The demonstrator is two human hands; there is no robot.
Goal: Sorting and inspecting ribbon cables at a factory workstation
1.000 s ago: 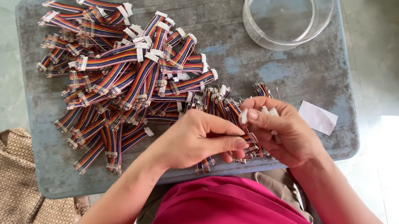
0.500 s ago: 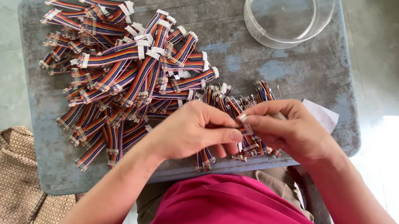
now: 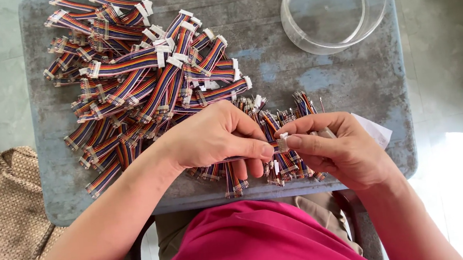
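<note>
My left hand pinches a short rainbow ribbon cable near its end, over the front edge of the grey table. My right hand pinches the small white connector at that cable's tip; the two hands' fingertips almost touch. A thin metal tool pokes out between my right fingers. A big heap of rainbow ribbon cables with white connectors covers the table's left half. A smaller bunch of cables lies under and behind my hands.
A clear round glass bowl stands at the table's back right. A white slip of paper lies beside my right hand. A woven bag sits on the floor at the left.
Both hands have stayed over the front edge, with small finger shifts. My right fingertips have closed in on the white connector at the cable's end.
</note>
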